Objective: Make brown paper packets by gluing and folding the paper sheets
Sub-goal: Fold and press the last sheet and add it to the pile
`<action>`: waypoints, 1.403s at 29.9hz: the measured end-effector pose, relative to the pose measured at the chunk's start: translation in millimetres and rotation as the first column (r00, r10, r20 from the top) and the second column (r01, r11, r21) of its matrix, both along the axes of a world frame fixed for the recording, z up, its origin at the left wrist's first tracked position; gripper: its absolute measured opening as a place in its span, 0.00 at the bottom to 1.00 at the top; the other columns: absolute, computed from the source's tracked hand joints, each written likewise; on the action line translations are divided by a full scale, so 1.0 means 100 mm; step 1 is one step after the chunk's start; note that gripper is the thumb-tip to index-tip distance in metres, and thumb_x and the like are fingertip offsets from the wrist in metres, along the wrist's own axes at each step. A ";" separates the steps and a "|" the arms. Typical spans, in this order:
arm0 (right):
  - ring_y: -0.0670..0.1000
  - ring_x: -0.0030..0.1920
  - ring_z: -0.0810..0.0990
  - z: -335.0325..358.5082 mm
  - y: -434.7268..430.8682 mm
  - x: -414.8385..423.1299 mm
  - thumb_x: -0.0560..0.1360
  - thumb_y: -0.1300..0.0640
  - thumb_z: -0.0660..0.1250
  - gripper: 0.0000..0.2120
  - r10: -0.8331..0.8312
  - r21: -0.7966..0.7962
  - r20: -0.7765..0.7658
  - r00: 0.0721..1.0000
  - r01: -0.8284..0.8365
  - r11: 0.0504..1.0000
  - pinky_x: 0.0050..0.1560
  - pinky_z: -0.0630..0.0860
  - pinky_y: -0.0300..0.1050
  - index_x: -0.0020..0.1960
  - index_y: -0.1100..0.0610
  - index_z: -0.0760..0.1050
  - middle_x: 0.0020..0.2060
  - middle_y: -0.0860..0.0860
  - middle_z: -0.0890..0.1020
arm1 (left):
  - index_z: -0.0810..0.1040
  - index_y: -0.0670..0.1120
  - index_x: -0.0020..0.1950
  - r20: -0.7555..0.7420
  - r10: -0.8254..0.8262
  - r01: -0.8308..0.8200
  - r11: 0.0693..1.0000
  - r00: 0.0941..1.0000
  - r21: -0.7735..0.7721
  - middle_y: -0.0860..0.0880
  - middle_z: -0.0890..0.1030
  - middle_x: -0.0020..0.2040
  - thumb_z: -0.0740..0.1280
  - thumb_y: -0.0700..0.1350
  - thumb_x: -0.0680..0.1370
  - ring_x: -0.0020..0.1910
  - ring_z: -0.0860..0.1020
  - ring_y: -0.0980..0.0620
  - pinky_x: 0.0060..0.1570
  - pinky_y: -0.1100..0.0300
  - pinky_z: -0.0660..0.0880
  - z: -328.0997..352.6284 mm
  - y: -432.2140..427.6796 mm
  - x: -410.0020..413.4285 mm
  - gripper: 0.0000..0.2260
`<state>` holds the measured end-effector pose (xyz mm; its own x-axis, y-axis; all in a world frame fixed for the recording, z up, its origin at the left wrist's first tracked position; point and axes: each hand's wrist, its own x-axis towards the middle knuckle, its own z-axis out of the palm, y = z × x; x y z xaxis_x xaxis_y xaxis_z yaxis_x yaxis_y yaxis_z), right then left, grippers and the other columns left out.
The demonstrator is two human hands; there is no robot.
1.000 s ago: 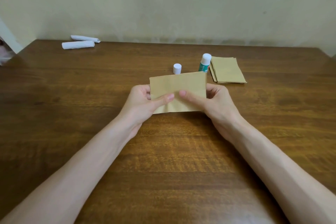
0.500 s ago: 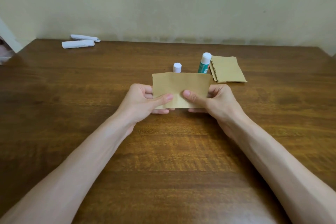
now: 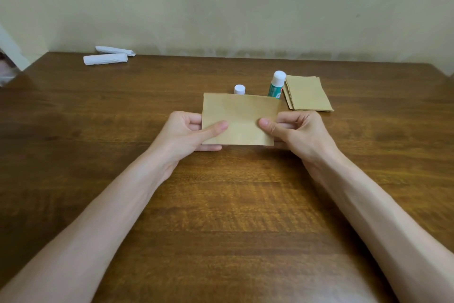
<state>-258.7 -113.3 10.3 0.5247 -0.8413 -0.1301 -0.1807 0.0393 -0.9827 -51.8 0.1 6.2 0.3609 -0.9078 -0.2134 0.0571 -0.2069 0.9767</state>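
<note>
Paper first: through the head camera I see one brown sheet (image 3: pixel 239 118) held just above the table (image 3: pixel 233 216), its face tipped toward me. The left hand (image 3: pixel 184 134) pinches its left edge, thumb (image 3: pixel 216 128) on the front and fingers behind. The right hand (image 3: pixel 304 130) does the same on the right edge. Both grips are narrow pinches on the sheet, and neither hand holds anything else.

I judge the sheet to be very light, thin and limp. It will sag if I hold it by one corner, and any careless squeeze will leave a crease that stays. Its surface looks dry and matte, so I do not expect it to slip between the fingers. I cannot tell whether it is one layer or already folded, nor whether any glue is on it. The best hold is where the hands are now, close to the side edges, which leaves the middle free for folding.

A glue stick (image 3: pixel 276 85) stands upright just behind the sheet's upper right corner, its base hidden by the paper. A small white cylinder (image 3: pixel 239 89), perhaps a cap, shows above the top edge to its left. A stack of brown sheets (image 3: pixel 308 93) lies flat just right of the glue stick. Two white paper rolls (image 3: pixel 105 59) lie at the far left, well apart.

Only the glue stick and the cylinder stand in the way. I would lay the sheet down on the near side of them, since pushing it forward could topple either one.
</note>
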 end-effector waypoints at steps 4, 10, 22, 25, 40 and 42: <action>0.52 0.53 0.89 0.02 0.04 0.00 0.76 0.55 0.78 0.10 0.003 0.080 0.070 0.998 -0.008 0.997 0.53 0.86 0.47 0.54 0.58 0.87 0.49 0.52 0.90 | 0.84 0.44 0.58 0.005 0.034 -0.033 0.999 0.999 -0.034 0.48 0.88 0.50 0.75 0.44 0.77 0.51 0.87 0.51 0.45 0.60 0.84 0.00 0.00 -0.05 0.11; 0.50 0.49 0.89 -0.06 0.15 0.12 0.72 0.58 0.81 0.13 -0.041 0.050 0.125 0.991 0.035 0.998 0.42 0.83 0.40 0.55 0.61 0.86 0.49 0.51 0.90 | 0.84 0.45 0.59 -0.012 0.004 -0.005 0.997 1.000 -0.081 0.49 0.88 0.51 0.76 0.45 0.77 0.51 0.87 0.50 0.49 0.58 0.84 0.00 -0.01 -0.21 0.12; 0.55 0.45 0.89 -0.09 0.10 0.10 0.73 0.59 0.80 0.14 0.027 0.070 0.071 0.997 -0.032 0.997 0.47 0.85 0.42 0.56 0.63 0.85 0.46 0.58 0.89 | 0.83 0.45 0.54 -0.008 -0.013 0.012 0.999 1.000 -0.039 0.45 0.88 0.47 0.78 0.42 0.74 0.48 0.88 0.49 0.46 0.62 0.84 -0.01 0.02 -0.22 0.10; 0.57 0.47 0.89 -0.06 0.08 0.07 0.75 0.61 0.78 0.11 0.045 0.138 0.074 0.996 -0.055 0.989 0.49 0.86 0.42 0.55 0.65 0.85 0.44 0.61 0.89 | 0.82 0.46 0.51 0.021 0.023 -0.023 0.999 1.000 -0.035 0.46 0.88 0.44 0.78 0.41 0.74 0.46 0.88 0.48 0.43 0.64 0.83 0.00 0.01 -0.19 0.08; 0.56 0.49 0.90 0.05 0.04 -0.02 0.76 0.59 0.77 0.07 -0.016 0.129 0.075 0.997 0.006 0.992 0.49 0.86 0.42 0.53 0.61 0.86 0.45 0.56 0.89 | 0.82 0.44 0.60 -0.024 0.048 -0.049 0.998 0.999 -0.041 0.48 0.88 0.51 0.73 0.42 0.79 0.49 0.88 0.48 0.48 0.60 0.84 0.02 0.01 -0.07 0.11; 0.55 0.48 0.89 0.05 0.06 0.00 0.75 0.58 0.78 0.12 0.023 0.140 0.107 0.994 -0.038 0.989 0.51 0.86 0.43 0.58 0.59 0.86 0.49 0.55 0.89 | 0.82 0.44 0.60 -0.038 0.025 -0.026 0.999 0.999 -0.048 0.47 0.88 0.52 0.73 0.42 0.79 0.50 0.88 0.47 0.50 0.59 0.84 0.03 0.01 -0.09 0.10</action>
